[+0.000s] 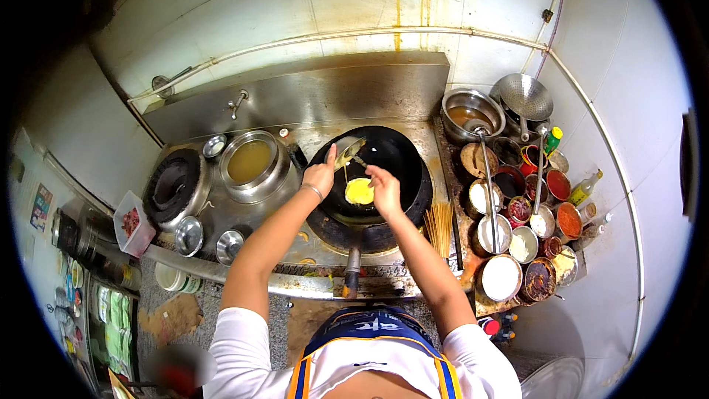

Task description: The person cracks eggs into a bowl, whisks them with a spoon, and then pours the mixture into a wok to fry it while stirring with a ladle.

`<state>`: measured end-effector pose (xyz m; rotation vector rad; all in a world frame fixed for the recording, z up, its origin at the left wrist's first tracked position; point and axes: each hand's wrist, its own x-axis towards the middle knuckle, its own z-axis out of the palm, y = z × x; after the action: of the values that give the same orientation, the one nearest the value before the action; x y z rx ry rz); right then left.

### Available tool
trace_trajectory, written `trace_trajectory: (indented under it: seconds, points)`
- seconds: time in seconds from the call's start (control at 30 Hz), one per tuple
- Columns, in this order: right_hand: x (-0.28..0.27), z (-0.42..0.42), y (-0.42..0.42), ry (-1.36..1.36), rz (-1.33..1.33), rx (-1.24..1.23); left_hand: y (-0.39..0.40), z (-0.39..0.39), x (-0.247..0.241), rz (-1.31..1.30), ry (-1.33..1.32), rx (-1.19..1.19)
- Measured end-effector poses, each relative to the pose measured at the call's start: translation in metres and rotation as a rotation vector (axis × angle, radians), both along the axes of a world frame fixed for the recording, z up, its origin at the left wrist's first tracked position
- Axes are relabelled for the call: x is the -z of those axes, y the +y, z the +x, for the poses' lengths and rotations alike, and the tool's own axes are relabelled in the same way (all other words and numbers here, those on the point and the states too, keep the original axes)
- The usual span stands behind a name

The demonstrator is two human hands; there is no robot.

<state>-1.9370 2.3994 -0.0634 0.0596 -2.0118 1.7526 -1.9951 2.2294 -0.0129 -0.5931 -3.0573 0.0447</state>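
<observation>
Over a black wok (401, 160), my left hand (319, 175) grips a tilted bowl (350, 154) by its side. A thin stream of yellow liquid, which looks like beaten egg, runs from the bowl into the wok. Below it, a bright yellow patch of egg (359, 191) lies on the wok's inner surface. My right hand (384, 188) is closed around a slim utensil (360, 162) whose tip is at the bowl; its exact kind is hard to make out. The wok's handle (353, 271) points towards me.
To the left stand a metal pot of liquid (249, 160), several small metal bowls (189, 235) and a second burner (174, 185). A bamboo wok brush (439, 227) lies right of the wok. Seasoning containers (501, 277), ladles (491, 199) and a strainer (525, 97) crowd the right side.
</observation>
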Motion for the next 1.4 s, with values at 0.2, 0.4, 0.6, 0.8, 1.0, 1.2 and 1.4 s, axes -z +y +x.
trace_trajectory:
  seconds: [0.2, 0.4, 0.6, 0.8, 1.0, 1.2, 1.4]
  points:
    - [-0.022, -0.032, 0.035, -0.178, -0.506, -0.201, 0.003, -0.002, -0.035, 0.026, 0.143, 0.104]
    - [-0.013, -0.02, 0.056, -0.309, -0.588, -0.223, 0.005, -0.008, -0.032, 0.07, 0.229, 0.156]
    - [-0.037, -0.018, 0.049, -0.234, -0.638, -0.251, 0.011, 0.003, -0.042, 0.044, 0.269, 0.194]
    - [-0.016, -0.009, 0.055, -0.245, -0.568, -0.245, 0.011, 0.006, -0.056, -0.016, 0.255, 0.133]
    - [-0.028, -0.015, 0.05, -0.281, -0.51, -0.259, 0.007, 0.017, -0.055, -0.005, 0.244, 0.116]
    - [-0.017, -0.019, 0.051, -0.296, -0.49, -0.174, -0.003, 0.023, -0.049, 0.045, 0.22, 0.094]
    - [-0.015, -0.017, 0.048, -0.302, -0.511, -0.121, -0.015, 0.031, -0.034, 0.059, 0.124, 0.007]
